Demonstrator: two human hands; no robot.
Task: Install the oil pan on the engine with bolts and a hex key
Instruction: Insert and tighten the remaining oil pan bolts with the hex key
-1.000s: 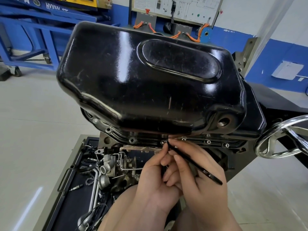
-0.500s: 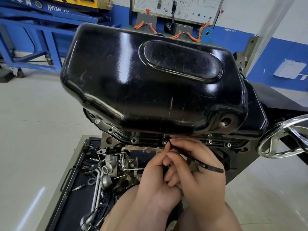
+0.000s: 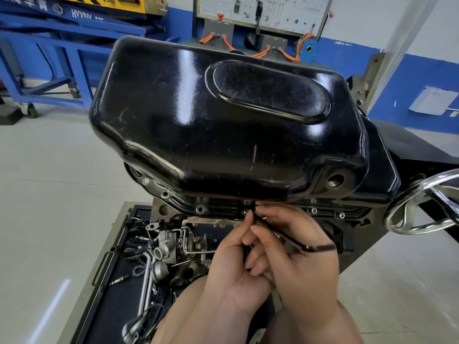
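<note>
Right hand (image 3: pixel 298 264) pinches the hex key (image 3: pixel 293 240), long arm sticking out right; left hand (image 3: pixel 231 264) steadies its tip at the bolt (image 3: pixel 246 212) with a straight finger.

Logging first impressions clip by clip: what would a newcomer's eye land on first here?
The glossy black oil pan fills the upper middle, seated on the engine. Just under its near flange the two hands meet: the right hand grips a black hex key whose tip is at a flange bolt, with the left hand reaching a fingertip up beside it. A chrome handwheel shines at the right edge.
</note>
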